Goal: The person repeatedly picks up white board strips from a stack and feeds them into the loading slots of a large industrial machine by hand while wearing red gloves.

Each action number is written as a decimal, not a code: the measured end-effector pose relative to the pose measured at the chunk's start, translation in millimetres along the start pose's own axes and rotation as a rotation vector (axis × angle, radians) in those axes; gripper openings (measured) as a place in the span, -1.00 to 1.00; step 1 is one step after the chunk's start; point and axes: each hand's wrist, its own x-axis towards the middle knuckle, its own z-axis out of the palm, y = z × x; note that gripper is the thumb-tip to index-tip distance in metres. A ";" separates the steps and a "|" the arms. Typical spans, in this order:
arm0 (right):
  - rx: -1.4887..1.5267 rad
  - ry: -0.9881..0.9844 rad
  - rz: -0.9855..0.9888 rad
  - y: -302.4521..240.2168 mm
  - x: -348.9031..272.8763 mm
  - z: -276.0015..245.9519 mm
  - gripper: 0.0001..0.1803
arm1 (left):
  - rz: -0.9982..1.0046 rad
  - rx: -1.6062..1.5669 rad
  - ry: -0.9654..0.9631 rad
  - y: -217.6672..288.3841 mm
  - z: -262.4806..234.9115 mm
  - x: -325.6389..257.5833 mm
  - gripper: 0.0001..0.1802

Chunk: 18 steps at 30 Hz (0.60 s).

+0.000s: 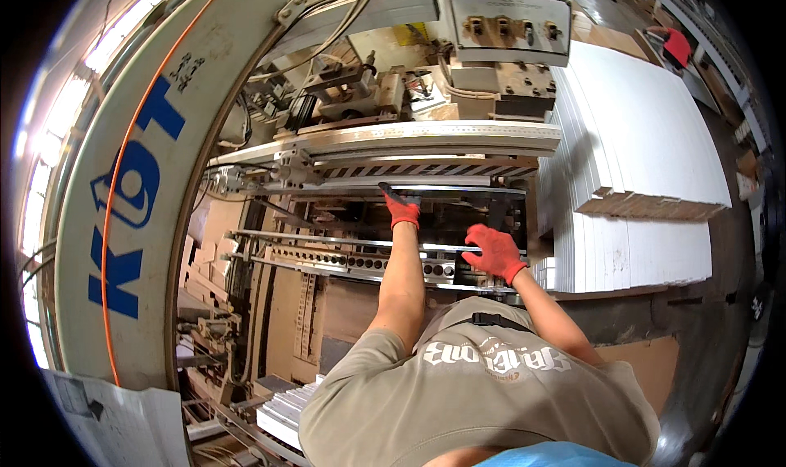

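Observation:
Both of my hands wear red work gloves and are over the bed of a large machine with metal rails. My left hand (pixel 400 206) reaches farther in, at the far metal rail (pixel 458 190). Its dark-coated fingers stretch out, and nothing shows in them. My right hand (pixel 494 252) is above the right end of the near rail (pixel 360 242), fingers bent but apart, with nothing visible in it. Whether either hand touches a rail is hard to make out. Below the near rail runs a metal bar with a row of round dark holes (pixel 381 264).
Tall stacks of white boards (pixel 647 131) stand right of the machine. A control box with several knobs (pixel 509 27) is at the back. A pale machine beam (pixel 155 164) with an orange cable rises at left. White strips (pixel 282 410) lie lower left. Someone in red (pixel 676 48) is far right.

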 end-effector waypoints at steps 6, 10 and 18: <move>0.328 0.546 0.187 25.5 36.4 16.1 -0.61 | -0.127 0.230 0.274 9.7 -2.3 -11.3 -0.17; 0.434 0.525 0.179 46.1 57.0 29.5 -0.60 | -0.169 0.227 0.098 8.8 2.9 -39.0 -0.54; 0.297 0.505 0.129 45.0 63.4 39.5 -0.63 | -0.174 0.116 0.049 -1.6 7.5 -64.4 -0.63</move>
